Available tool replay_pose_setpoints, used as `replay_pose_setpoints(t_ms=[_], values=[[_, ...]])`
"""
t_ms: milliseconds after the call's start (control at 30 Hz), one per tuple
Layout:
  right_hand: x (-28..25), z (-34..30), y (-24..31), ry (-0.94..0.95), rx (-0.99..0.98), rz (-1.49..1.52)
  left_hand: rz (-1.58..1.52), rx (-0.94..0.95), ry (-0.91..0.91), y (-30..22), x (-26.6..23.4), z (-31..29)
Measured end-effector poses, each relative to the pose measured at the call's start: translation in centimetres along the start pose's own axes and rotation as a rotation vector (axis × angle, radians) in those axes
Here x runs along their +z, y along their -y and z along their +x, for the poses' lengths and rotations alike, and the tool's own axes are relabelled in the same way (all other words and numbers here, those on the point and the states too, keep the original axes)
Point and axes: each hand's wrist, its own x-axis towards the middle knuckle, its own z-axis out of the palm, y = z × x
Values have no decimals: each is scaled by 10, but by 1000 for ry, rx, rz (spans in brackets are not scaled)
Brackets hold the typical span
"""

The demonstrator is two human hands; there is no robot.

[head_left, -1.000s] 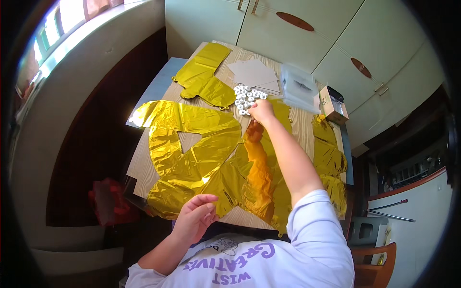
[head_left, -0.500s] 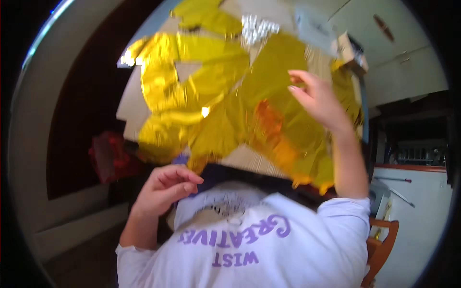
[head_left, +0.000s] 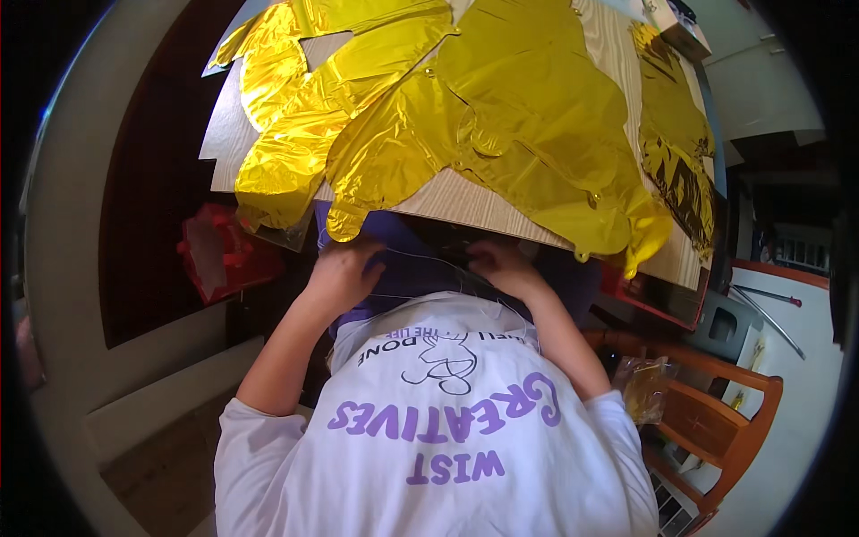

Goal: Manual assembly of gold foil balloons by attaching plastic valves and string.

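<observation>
While the wooden table (head_left: 501, 208) bore crumpled gold foil (head_left: 537, 98), the left hand (head_left: 340, 279) and right hand (head_left: 508, 270) were at its near edge, fingers curled; a thin string (head_left: 419, 257) ran between them, though I couldn't tell whether either gripped it.

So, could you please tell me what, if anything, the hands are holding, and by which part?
A pale string shows between the left hand and right hand; whether either holds it, and by which part, cannot be told.
</observation>
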Motion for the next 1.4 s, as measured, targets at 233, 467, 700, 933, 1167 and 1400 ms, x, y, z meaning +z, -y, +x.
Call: replay_pose_setpoints(t_ms=[233,467,700,933,1167,1400], values=[[22,11,-26,131,-405,-377,-136,69,243,-23,6,-4],[-43,-56,100,31,-75,348,-660,-12,204,-74,-21,-3],[-75,-98,158,-136,-303,164,-191,526,-97,-142,-54,15],[-74,-87,159,-90,-637,349,15,704,-176,-178,-107,28],[-62,-68,179,-77,-580,711,-21,503,-386,-184,-137,27],[-84,-87,178,-498,-835,160,-993,247,66,-156,-120,24]])
